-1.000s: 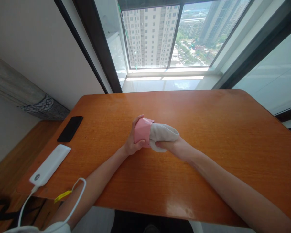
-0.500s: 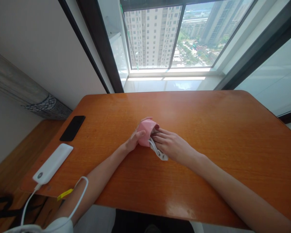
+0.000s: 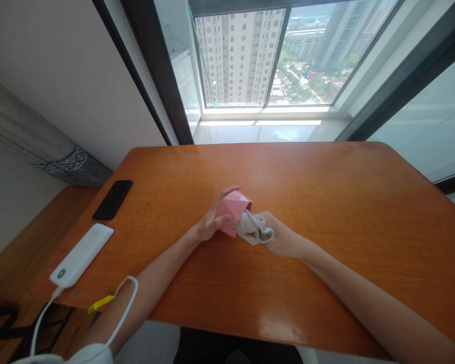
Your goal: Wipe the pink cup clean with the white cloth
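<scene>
A pink faceted cup (image 3: 230, 208) lies tilted on its side above the middle of the table, its mouth facing right. My left hand (image 3: 212, 222) is wrapped around it from the left, thumb on the near side. A greyish-white cloth (image 3: 253, 227) is bunched up, one end inside the cup's mouth and the rest sticking out. My right hand (image 3: 282, 236) is closed on the outer part of the cloth from the right; its fingers are mostly hidden behind the folds.
On the left of the wooden table (image 3: 326, 192) lie a black phone (image 3: 112, 200) and a white power bank (image 3: 81, 255). A white cable (image 3: 41, 321) runs from the power bank to the lower left. A yellow tag (image 3: 100, 304) hangs by my left forearm. Behind the table is a window (image 3: 265, 60).
My right hand has shifted from flat fingers at the cup's mouth to gripping the cloth. More cloth shows outside the cup, and the cup has turned slightly.
</scene>
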Action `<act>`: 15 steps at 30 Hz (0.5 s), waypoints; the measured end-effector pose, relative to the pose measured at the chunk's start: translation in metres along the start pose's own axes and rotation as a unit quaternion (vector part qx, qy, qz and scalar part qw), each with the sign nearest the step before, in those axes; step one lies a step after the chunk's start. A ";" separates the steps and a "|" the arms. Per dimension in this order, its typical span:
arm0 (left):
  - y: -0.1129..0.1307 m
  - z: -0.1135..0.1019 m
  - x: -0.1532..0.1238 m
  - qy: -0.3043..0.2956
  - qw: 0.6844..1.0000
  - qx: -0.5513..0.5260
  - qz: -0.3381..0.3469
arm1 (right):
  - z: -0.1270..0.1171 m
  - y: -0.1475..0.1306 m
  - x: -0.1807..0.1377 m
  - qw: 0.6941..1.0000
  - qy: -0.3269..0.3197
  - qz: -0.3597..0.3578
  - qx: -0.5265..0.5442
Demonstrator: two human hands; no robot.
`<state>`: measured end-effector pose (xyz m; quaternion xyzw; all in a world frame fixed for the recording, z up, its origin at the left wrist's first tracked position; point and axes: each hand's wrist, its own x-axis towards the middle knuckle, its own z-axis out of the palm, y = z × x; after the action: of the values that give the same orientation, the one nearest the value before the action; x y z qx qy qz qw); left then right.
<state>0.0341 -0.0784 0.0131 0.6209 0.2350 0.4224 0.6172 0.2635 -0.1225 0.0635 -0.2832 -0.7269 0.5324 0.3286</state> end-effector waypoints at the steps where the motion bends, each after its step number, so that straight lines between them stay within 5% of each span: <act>1: -0.001 -0.001 0.000 -0.004 1.000 -0.004 -0.004 | -0.001 0.000 0.000 0.992 -0.043 -0.048 -0.112; 4: -0.002 0.001 0.003 -0.006 0.997 -0.072 -0.027 | -0.001 -0.004 0.003 0.902 -0.086 -0.141 -0.399; 7: -0.001 0.004 0.007 0.016 0.981 -0.179 -0.067 | -0.003 -0.018 0.005 0.854 -0.085 -0.144 -0.492; 10: 0.003 0.002 0.013 0.027 0.967 -0.231 -0.101 | -0.017 -0.041 0.003 0.930 -0.062 -0.101 -0.349; 12: 0.008 -0.002 0.016 -0.008 0.952 -0.265 -0.152 | -0.032 -0.057 0.000 0.983 0.024 -0.033 -0.179; 13: 0.010 -0.004 0.017 -0.033 0.938 -0.290 -0.187 | -0.040 -0.063 0.000 0.990 0.107 -0.010 -0.094; 15: 0.015 -0.006 0.018 -0.075 0.900 -0.344 -0.255 | -0.051 -0.070 0.000 0.953 0.300 0.002 0.054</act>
<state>0.0353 -0.0624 0.0314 0.3182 0.1783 0.2569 0.8950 0.2988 -0.1121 0.1422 -0.4126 -0.5648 0.4621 0.5451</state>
